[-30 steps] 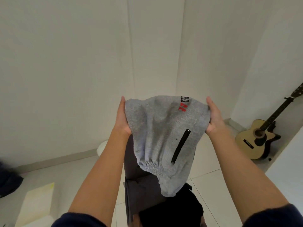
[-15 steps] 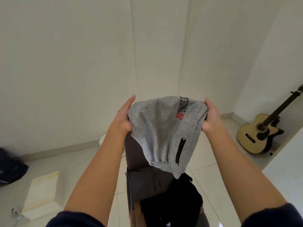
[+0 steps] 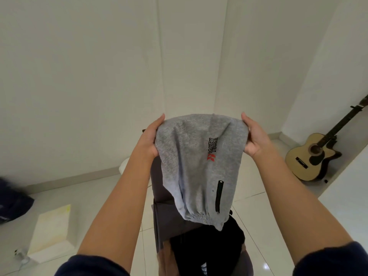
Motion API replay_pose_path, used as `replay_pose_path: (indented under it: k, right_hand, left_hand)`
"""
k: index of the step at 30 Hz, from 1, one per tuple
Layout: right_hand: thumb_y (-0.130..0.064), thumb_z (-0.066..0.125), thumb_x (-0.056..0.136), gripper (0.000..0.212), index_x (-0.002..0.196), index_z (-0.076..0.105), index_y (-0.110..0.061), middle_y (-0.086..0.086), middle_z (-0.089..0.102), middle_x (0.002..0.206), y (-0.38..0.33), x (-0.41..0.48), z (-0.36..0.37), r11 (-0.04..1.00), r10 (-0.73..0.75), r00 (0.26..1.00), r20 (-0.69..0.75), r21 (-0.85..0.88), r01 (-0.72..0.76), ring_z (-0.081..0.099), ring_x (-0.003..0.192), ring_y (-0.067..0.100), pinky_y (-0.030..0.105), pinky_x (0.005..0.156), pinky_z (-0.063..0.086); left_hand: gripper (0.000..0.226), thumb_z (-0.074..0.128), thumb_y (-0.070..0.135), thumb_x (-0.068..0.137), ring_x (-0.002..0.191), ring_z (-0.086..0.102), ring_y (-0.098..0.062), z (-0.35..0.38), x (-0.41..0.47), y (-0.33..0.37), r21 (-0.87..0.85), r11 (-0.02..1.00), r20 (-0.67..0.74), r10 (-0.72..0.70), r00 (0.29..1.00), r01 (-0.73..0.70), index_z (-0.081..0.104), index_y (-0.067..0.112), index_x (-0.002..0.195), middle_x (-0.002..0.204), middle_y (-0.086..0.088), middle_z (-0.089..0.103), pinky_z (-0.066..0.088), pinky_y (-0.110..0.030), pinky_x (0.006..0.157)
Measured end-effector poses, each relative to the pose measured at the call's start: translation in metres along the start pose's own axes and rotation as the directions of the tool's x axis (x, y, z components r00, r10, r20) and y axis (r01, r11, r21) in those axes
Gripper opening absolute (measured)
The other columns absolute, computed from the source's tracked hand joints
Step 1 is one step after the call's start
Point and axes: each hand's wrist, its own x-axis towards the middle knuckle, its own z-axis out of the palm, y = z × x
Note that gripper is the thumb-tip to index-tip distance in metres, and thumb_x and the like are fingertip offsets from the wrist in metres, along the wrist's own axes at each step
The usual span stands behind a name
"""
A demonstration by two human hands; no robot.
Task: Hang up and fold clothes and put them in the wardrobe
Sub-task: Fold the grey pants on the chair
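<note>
Both hands pinch the top fold of the grey shorts (image 3: 199, 166): left hand (image 3: 148, 142) on the left edge, right hand (image 3: 253, 139) on the right, thumbs near side. Shorts hang mid-air over dark clothes (image 3: 207, 248) piled on a chair (image 3: 159, 188). Fabric looks soft, light, floppy; best held at the corners, waistband (image 3: 203, 219) dangling. Guitar (image 3: 312, 156) far right.

1 wide-angle view, from the person's head, faces forward and down: floor (image 3: 89, 192) near, wall (image 3: 79, 76) corner far ahead.
</note>
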Motion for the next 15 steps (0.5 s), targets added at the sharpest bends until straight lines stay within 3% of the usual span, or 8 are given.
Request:
replay_pose_path:
  k: [2, 4, 7, 10, 12, 15]
  right_hand:
    - [-0.028, 0.05, 0.095, 0.03, 0.093, 0.063, -0.001, 0.012, 0.069, 0.08, 0.003, 0.001, -0.001, 0.994, 0.036, 0.999, 0.014, -0.105, -0.035, 0.07, 0.072, 0.021, 0.033, 0.068, 0.059]
    - [-0.018, 0.049, 0.094, 0.02, 0.092, 0.064, -0.004, 0.009, 0.069, 0.078, 0.003, -0.002, 0.0, 0.985, 0.026, 0.999, 0.042, -0.171, -0.019, 0.07, 0.066, 0.019, 0.029, 0.064, 0.059]
    - [-0.008, 0.048, 0.091, 0.023, 0.085, 0.069, -0.003, 0.01, 0.072, 0.081, -0.001, -0.004, 0.001, 0.995, -0.059, 0.993, 0.107, -0.068, 0.066, 0.071, 0.075, 0.023, 0.035, 0.072, 0.059]
    - [-0.007, 0.052, 0.09, 0.014, 0.096, 0.064, -0.004, 0.011, 0.07, 0.09, -0.003, -0.002, 0.002, 0.982, -0.169, 0.983, 0.076, -0.076, 0.175, 0.068, 0.083, 0.025, 0.04, 0.085, 0.055]
    - [-0.008, 0.057, 0.09, 0.008, 0.095, 0.063, -0.006, 0.009, 0.068, 0.09, -0.003, 0.002, 0.001, 0.922, -0.301, 0.953, -0.012, -0.259, 0.288, 0.067, 0.082, 0.022, 0.038, 0.083, 0.054]
    - [-0.016, 0.061, 0.091, 0.011, 0.093, 0.065, -0.006, 0.006, 0.067, 0.088, -0.002, 0.007, -0.002, 0.714, -0.491, 0.867, -0.086, -0.609, 0.345, 0.063, 0.079, 0.02, 0.035, 0.078, 0.052]
  left_hand:
    - [0.027, 0.059, 0.032, 0.091, 0.072, 0.07, -0.02, 0.003, -0.001, 0.001, 0.053, 0.997, -0.056, 0.053, 0.997, -0.05, 0.064, 0.007, 0.099, 0.086, -0.009, 0.071, 0.059, -0.031, 0.063]
    - [0.025, 0.06, 0.03, 0.091, 0.074, 0.07, -0.015, 0.003, 0.0, 0.0, 0.16, 0.971, -0.13, 0.202, 0.971, -0.18, 0.064, 0.008, 0.102, 0.09, -0.006, 0.07, 0.056, -0.027, 0.06]
    - [0.021, 0.056, 0.028, 0.094, 0.075, 0.069, -0.008, 0.003, 0.001, -0.003, 0.403, 0.841, -0.127, 0.442, 0.888, -0.361, 0.065, 0.011, 0.102, 0.092, -0.002, 0.069, 0.054, -0.022, 0.063]
    - [0.025, 0.052, 0.033, 0.096, 0.079, 0.065, -0.011, 0.004, 0.002, -0.003, 0.605, 0.682, -0.091, 0.572, 0.815, -0.411, 0.066, 0.012, 0.097, 0.088, 0.001, 0.067, 0.052, -0.023, 0.07]
    - [0.029, 0.05, 0.035, 0.096, 0.073, 0.058, -0.009, 0.003, 0.006, -0.006, 0.711, 0.567, -0.08, 0.653, 0.753, -0.416, 0.062, 0.01, 0.089, 0.081, 0.002, 0.062, 0.047, -0.021, 0.066]
    - [0.035, 0.05, 0.037, 0.096, 0.059, 0.039, -0.008, 0.002, 0.009, -0.012, 0.794, 0.471, -0.12, 0.74, 0.662, -0.383, 0.043, 0.013, 0.07, 0.068, 0.003, 0.044, 0.034, -0.014, 0.053]
